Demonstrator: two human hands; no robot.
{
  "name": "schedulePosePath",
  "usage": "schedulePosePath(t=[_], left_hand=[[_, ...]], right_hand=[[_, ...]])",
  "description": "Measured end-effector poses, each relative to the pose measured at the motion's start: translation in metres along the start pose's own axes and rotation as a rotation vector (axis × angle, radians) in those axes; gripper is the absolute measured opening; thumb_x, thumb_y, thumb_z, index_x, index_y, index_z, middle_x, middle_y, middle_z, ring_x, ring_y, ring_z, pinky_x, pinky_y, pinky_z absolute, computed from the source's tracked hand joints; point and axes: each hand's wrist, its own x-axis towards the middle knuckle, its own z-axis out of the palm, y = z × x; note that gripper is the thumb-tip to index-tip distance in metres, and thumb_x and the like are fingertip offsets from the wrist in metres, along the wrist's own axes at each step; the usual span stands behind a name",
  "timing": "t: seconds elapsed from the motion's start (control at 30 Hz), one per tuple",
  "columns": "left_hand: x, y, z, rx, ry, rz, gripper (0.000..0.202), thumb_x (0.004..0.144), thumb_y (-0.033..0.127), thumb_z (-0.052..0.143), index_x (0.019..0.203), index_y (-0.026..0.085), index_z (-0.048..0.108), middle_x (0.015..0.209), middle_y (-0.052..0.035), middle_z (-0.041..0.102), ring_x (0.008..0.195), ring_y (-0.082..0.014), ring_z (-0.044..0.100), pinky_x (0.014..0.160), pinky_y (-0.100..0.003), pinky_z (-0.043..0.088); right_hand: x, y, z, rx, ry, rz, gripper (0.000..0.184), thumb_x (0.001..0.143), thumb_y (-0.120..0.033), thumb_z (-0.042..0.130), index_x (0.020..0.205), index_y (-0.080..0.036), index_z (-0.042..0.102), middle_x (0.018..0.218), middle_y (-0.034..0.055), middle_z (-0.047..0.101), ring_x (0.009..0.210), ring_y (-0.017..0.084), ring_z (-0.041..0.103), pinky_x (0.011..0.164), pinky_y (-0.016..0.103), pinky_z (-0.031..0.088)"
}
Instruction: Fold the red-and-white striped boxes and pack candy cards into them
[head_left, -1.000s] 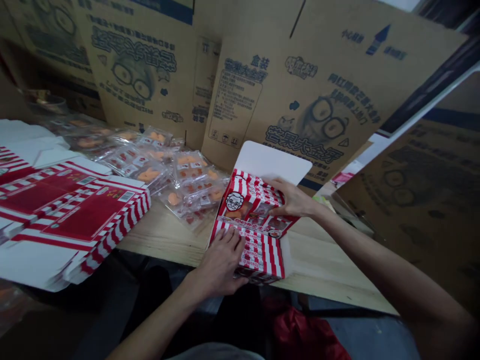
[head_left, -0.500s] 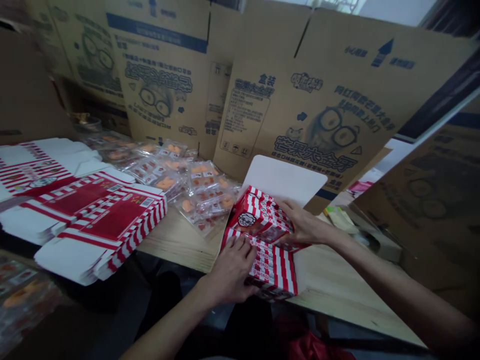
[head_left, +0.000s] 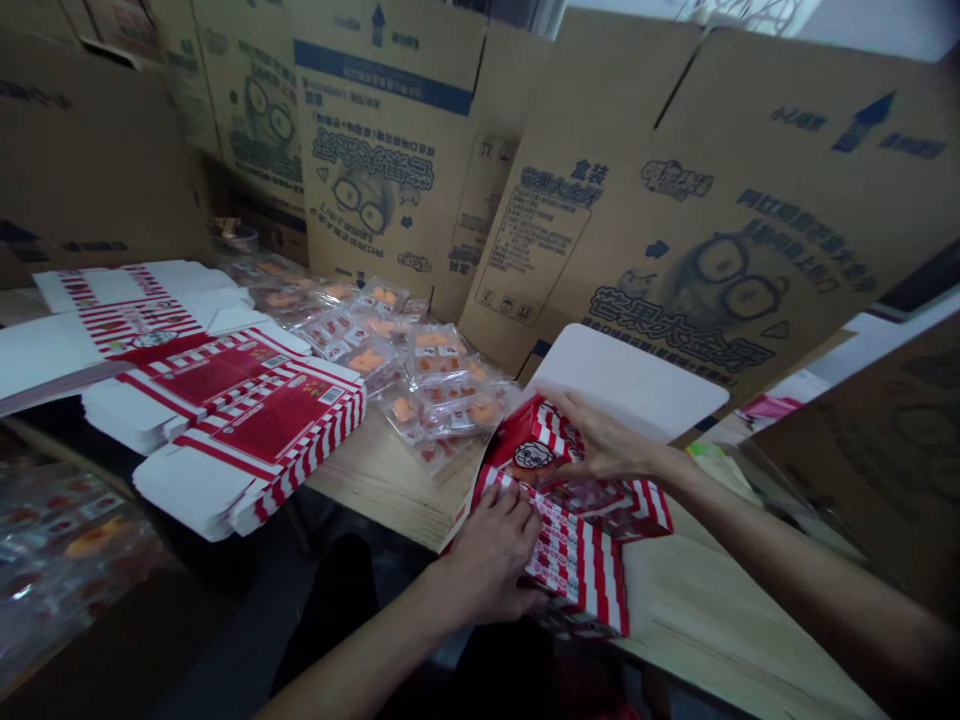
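Observation:
Several small red-and-white striped boxes stand tightly in a row at the front table edge. My left hand is closed over the left end of this row, its fingers on top and the thumb at the near side. Behind the row, my right hand grips another bunch of striped boxes, a cartoon face showing on its end. That bunch sits at an angle to the front row, its right end sticking out. A white upright flap rises behind the boxes. My right palm and fingers hide part of the bunch.
Flat striped cartons lie stacked at the left. Clear sachets with orange pieces are heaped mid-table, and more bags lie lower left. Tall brown cardboard boxes wall off the back; another cardboard box stands at the right.
The view has swung left, so everything sits further right in the picture. The bunch under my right hand has turned and its right end now juts out more. My left hand keeps its hold.

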Motion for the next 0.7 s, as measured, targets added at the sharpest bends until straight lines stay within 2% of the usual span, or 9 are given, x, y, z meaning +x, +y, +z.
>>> schedulePosePath(t=[0.1, 0.2, 0.3, 0.37, 0.43, 0.53, 0.63, 0.7], left_hand=[[0.0, -0.001, 0.002, -0.011, 0.0, -0.007, 0.081, 0.073, 0.061, 0.061, 0.131, 0.007, 0.044, 0.139, -0.0215, 0.048, 0.135, -0.0367, 0.036, 0.115, -0.05, 0.022], [-0.001, -0.002, 0.002, -0.019, -0.003, -0.003, 0.086, 0.072, 0.063, 0.061, 0.133, 0.006, 0.043, 0.14, -0.0222, 0.047, 0.135, -0.0375, 0.035, 0.115, -0.049, 0.022], [-0.002, -0.001, 0.0, -0.021, 0.009, -0.012, 0.086, 0.069, 0.063, 0.065, 0.132, 0.007, 0.045, 0.14, -0.0224, 0.047, 0.135, -0.0375, 0.035, 0.114, -0.049, 0.023], [-0.002, -0.001, -0.002, -0.028, 0.008, -0.017, 0.086, 0.068, 0.063, 0.066, 0.132, 0.009, 0.045, 0.139, -0.0216, 0.048, 0.135, -0.038, 0.036, 0.113, -0.05, 0.025], [-0.003, -0.002, -0.003, -0.042, -0.012, -0.013, 0.087, 0.068, 0.062, 0.066, 0.134, 0.01, 0.044, 0.138, -0.0213, 0.049, 0.135, -0.0389, 0.036, 0.113, -0.051, 0.026], [-0.002, -0.003, -0.005, -0.062, -0.052, 0.012, 0.088, 0.069, 0.06, 0.067, 0.137, 0.01, 0.041, 0.142, -0.0225, 0.044, 0.137, -0.0393, 0.032, 0.114, -0.053, 0.025], [-0.002, -0.001, -0.009, -0.074, -0.078, 0.017, 0.088, 0.069, 0.057, 0.07, 0.137, 0.009, 0.041, 0.146, -0.024, 0.039, 0.14, -0.0395, 0.027, 0.114, -0.055, 0.024], [-0.004, 0.001, -0.016, -0.111, -0.065, 0.038, 0.081, 0.069, 0.053, 0.072, 0.133, 0.01, 0.046, 0.144, -0.0227, 0.043, 0.138, -0.0384, 0.033, 0.113, -0.053, 0.03]], right_hand=[[0.006, 0.002, 0.007, 0.005, -0.059, -0.003, 0.103, 0.067, -0.057, 0.074, 0.149, -0.021, 0.023, 0.127, 0.0144, 0.05, 0.114, 0.033, 0.052, 0.1, 0.049, 0.043], [0.018, 0.006, 0.026, -0.029, -0.099, 0.023, 0.107, 0.065, -0.059, 0.075, 0.148, -0.013, 0.026, 0.125, 0.0187, 0.052, 0.112, 0.035, 0.053, 0.098, 0.051, 0.044], [0.019, 0.01, 0.042, -0.089, 0.007, 0.015, 0.103, 0.071, -0.067, 0.065, 0.149, -0.012, 0.025, 0.141, 0.0231, 0.04, 0.129, 0.039, 0.04, 0.106, 0.056, 0.036], [0.012, 0.011, 0.046, -0.099, 0.036, -0.017, 0.097, 0.079, -0.07, 0.052, 0.151, -0.014, 0.021, 0.152, 0.021, 0.028, 0.14, 0.038, 0.026, 0.112, 0.057, 0.027], [0.003, 0.01, 0.048, -0.089, 0.026, -0.006, 0.086, 0.088, -0.068, 0.038, 0.152, -0.014, 0.018, 0.156, 0.0182, 0.022, 0.144, 0.035, 0.02, 0.115, 0.055, 0.022], [-0.008, 0.009, 0.058, -0.084, 0.069, 0.07, 0.074, 0.095, -0.06, 0.024, 0.151, -0.013, 0.02, 0.156, 0.0168, 0.022, 0.144, 0.034, 0.018, 0.116, 0.057, 0.019], [-0.012, 0.01, 0.083, -0.097, 0.098, 0.105, 0.073, 0.095, -0.058, 0.024, 0.151, -0.011, 0.022, 0.156, 0.018, 0.021, 0.145, 0.034, 0.016, 0.116, 0.058, 0.018], [-0.013, 0.013, 0.1, -0.097, 0.08, 0.111, 0.071, 0.096, -0.057, 0.024, 0.15, -0.011, 0.023, 0.155, 0.0186, 0.022, 0.145, 0.033, 0.018, 0.115, 0.056, 0.02]])
